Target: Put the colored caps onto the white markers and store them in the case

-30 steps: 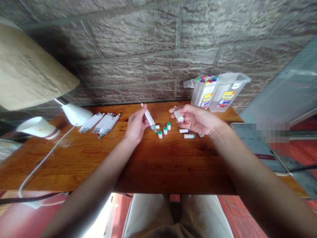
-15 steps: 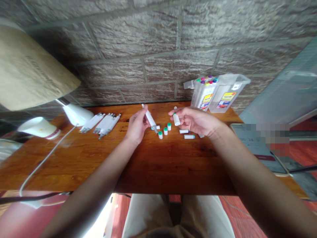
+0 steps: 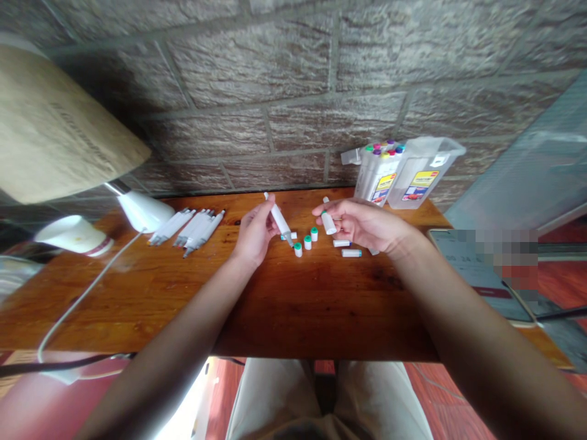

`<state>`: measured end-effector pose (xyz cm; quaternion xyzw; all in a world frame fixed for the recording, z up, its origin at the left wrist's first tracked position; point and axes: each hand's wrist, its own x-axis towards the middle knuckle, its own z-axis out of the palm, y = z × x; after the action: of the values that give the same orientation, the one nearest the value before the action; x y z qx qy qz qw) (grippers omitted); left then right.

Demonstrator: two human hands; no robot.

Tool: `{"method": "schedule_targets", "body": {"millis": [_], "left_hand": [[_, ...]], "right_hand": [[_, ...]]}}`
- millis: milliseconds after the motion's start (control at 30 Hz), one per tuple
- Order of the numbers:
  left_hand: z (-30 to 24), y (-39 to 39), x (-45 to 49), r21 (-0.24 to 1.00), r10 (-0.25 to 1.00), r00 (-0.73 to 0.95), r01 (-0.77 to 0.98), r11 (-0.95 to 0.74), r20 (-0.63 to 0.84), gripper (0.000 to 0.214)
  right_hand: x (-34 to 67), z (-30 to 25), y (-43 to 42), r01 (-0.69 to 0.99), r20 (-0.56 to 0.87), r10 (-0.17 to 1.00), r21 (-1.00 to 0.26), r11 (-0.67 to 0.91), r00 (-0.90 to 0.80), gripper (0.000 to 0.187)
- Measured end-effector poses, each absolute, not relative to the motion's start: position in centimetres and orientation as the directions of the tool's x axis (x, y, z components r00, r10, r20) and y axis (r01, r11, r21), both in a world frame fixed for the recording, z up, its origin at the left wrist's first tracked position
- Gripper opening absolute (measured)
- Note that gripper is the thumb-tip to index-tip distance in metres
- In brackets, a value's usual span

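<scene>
Head view, centre of the frame: the left hand [image 3: 253, 235] pinches a white plastic marker barrel [image 3: 279, 220] tip-down over the brown wooden table [image 3: 284, 305]. The right hand [image 3: 364, 225] grips a white cylindrical cap [image 3: 328, 222]. A slack pinch could drop the barrel onto the small green-topped caps [image 3: 305, 242] and scatter them.

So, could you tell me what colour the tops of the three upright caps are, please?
Green tops on the upright caps, clearest in the head view.

A home desk: wooden table [image 3: 284, 311] against a stone-pattern wall [image 3: 293, 79], with lamp [image 3: 55, 146], markers [image 3: 192, 226] and marker boxes [image 3: 398, 171].
</scene>
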<state>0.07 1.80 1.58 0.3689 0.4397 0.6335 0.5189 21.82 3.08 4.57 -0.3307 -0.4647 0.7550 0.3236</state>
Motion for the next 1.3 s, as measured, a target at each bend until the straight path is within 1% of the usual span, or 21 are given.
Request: {"method": "schedule_targets", "body": {"millis": [100, 233, 633, 833, 1167, 1233, 1300], "left_hand": [[1.67, 1.76, 0.08, 0.942, 0.983, -0.186, -0.328, -0.071, 0.009, 0.044], [1.64, 1.78, 0.07, 0.937, 0.983, -0.183, -0.34, -0.081, 0.019, 0.043], [1.59, 1.84, 0.02, 0.941, 0.981, -0.195, -0.33, -0.08, 0.015, 0.043], [1.62, 1.77, 0.05, 0.937, 0.981, -0.193, -0.335, -0.101, 0.037, 0.042], [1.55, 1.89, 0.02, 0.934, 0.98, -0.198, -0.343, -0.102, 0.034, 0.041], [1.53, 1.89, 0.01, 0.937, 0.979, -0.203, -0.336, -0.096, 0.028, 0.041], [1.54, 1.86, 0.02, 0.94, 0.979, -0.204, -0.33, -0.091, 0.023, 0.041]], "right_hand": [[21.75, 4.7, 2.94, -0.184, -0.184, 0.785, -0.917, -0.354, -0.592, 0.019], [21.64, 4.85, 2.8, -0.183, -0.198, 0.802, -0.917, -0.354, -0.564, 0.022], [21.71, 4.81, 2.85, -0.214, -0.209, 0.803, -0.899, -0.383, -0.559, 0.017], [21.67, 4.78, 2.93, -0.202, -0.215, 0.805, -0.902, -0.381, -0.553, 0.018], [21.58, 5.01, 2.81, -0.196, -0.207, 0.808, -0.909, -0.367, -0.552, 0.017], [21.62, 4.94, 2.92, -0.181, -0.202, 0.825, -0.922, -0.342, -0.528, 0.018], [21.73, 4.75, 3.15, -0.129, -0.171, 0.874, -0.958, -0.255, -0.455, 0.019]]}}
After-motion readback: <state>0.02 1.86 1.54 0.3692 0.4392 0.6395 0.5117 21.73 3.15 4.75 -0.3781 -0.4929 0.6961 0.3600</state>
